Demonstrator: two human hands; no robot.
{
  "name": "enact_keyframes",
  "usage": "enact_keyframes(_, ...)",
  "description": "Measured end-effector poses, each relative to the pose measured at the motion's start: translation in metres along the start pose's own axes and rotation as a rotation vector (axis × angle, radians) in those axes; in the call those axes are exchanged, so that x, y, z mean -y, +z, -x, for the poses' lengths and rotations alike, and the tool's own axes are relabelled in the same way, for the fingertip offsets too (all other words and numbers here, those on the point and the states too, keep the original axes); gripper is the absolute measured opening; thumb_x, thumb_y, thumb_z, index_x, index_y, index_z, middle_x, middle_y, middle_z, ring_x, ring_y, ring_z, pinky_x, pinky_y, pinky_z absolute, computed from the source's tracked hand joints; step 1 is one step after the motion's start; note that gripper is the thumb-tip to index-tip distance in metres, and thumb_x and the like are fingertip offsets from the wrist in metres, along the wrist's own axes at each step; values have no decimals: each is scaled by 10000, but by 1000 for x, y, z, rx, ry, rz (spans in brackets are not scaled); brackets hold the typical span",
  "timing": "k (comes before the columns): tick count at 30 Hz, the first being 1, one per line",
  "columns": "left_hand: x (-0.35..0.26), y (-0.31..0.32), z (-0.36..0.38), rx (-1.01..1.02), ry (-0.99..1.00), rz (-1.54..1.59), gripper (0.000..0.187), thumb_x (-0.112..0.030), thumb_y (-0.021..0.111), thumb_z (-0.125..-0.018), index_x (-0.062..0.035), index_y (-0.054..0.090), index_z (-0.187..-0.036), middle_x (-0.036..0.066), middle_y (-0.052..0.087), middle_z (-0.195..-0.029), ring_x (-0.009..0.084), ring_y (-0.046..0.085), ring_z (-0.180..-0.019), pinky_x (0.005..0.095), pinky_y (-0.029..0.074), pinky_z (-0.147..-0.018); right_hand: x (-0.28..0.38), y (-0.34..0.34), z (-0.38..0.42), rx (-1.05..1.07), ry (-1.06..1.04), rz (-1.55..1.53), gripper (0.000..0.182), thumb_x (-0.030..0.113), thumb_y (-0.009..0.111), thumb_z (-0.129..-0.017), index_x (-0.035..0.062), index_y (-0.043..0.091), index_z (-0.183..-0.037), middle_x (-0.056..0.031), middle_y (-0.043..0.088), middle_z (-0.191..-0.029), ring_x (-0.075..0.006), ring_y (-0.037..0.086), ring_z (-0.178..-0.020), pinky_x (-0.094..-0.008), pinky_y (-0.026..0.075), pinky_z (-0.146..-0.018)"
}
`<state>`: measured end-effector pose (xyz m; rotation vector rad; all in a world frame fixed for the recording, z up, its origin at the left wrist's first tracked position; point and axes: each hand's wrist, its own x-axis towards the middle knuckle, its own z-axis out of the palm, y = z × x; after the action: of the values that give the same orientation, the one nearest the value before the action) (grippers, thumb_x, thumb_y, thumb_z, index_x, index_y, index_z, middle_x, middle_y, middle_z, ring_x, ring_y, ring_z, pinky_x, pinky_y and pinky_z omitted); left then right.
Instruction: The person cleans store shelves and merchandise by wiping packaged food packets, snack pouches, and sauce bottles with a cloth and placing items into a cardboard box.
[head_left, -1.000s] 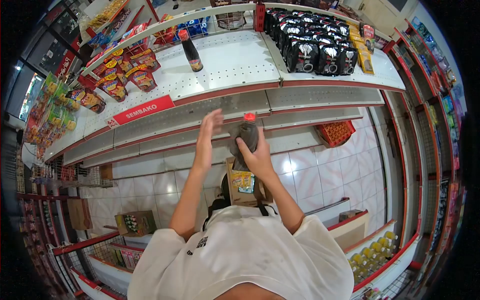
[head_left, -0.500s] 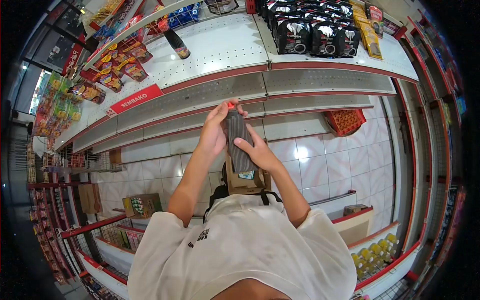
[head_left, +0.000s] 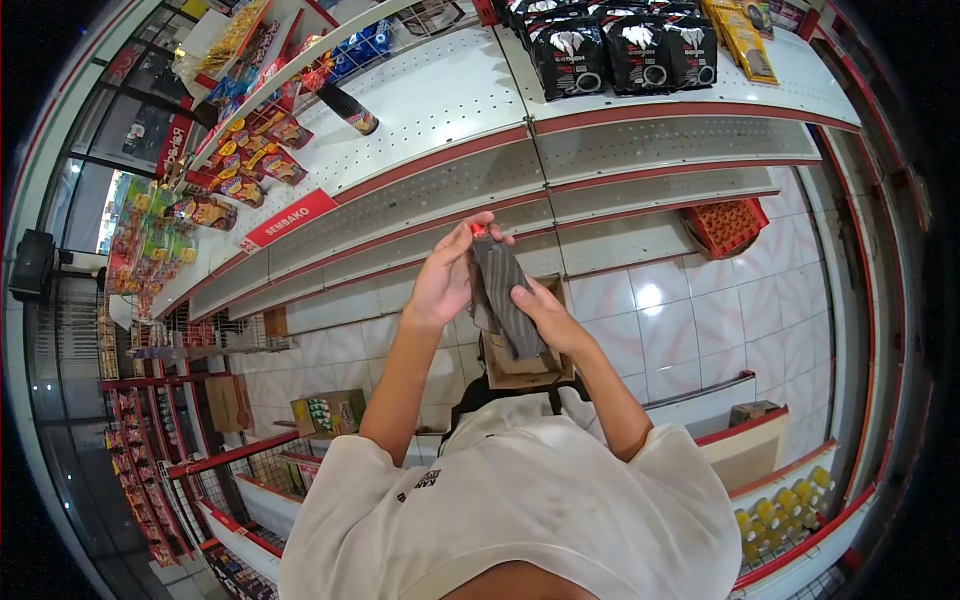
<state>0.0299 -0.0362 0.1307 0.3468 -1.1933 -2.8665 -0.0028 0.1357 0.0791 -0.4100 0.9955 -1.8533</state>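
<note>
My left hand (head_left: 447,272) is closed near the top of a bottle, whose red cap (head_left: 478,231) shows between thumb and fingers. A dark grey striped cloth (head_left: 508,290) is wrapped over the bottle's body, hiding most of it. My right hand (head_left: 553,318) grips the cloth from the right side, thumb on top. Below my hands, an open cardboard box (head_left: 520,372) stands on the floor, partly hidden by the cloth and my shirt.
Ahead runs a white perforated shelf (head_left: 420,100) with a dark bottle (head_left: 349,109), snack pouches (head_left: 243,185) and black coffee packs (head_left: 567,60). A red crate (head_left: 727,228) sits on the floor to the right. Behind me, yellow-capped bottles (head_left: 785,508) stand on a shelf.
The view has shifted, so the shelf and floor appear moved. My hands keep their hold on the bottle and cloth; the right hand sits slightly lower along the cloth.
</note>
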Motion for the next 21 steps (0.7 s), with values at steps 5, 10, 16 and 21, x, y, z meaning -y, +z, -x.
enact_keyframes(5,4,-7,3,-108,47,25,358,-261,451,-982,-19,496,-1242,79,592,-1065,220,556,-1068,338,461,-911,-38,-19,-10,-93,143,-266,489,408,490,-958,29,472,-1267,-35,584,-1116,-96,568,-939,-245,482,-790)
enact_keyframes(10,-6,-4,6,-119,126,-47,364,-296,426,-991,-48,496,-1249,69,597,-1082,218,554,-1079,346,447,-935,-27,2,3,-91,123,-202,480,396,488,-960,2,494,-1233,-71,615,-1093,-119,592,-936,-272,479,-819)
enact_keyframes(16,-16,-12,9,-104,214,-255,345,-267,449,-983,-8,514,-1203,100,609,-1069,244,546,-1096,352,419,-964,-47,-2,-10,-110,108,-144,469,417,460,-966,1,543,-1168,-68,644,-966,-135,613,-847,-298,493,-779)
enact_keyframes(21,-23,-31,16,-116,354,-436,298,-279,519,-952,-21,519,-1101,135,614,-1046,261,558,-1094,371,403,-970,-49,34,-24,-220,143,-580,462,410,452,-962,-2,551,-1146,-134,642,-981,-228,631,-844,-330,511,-762)
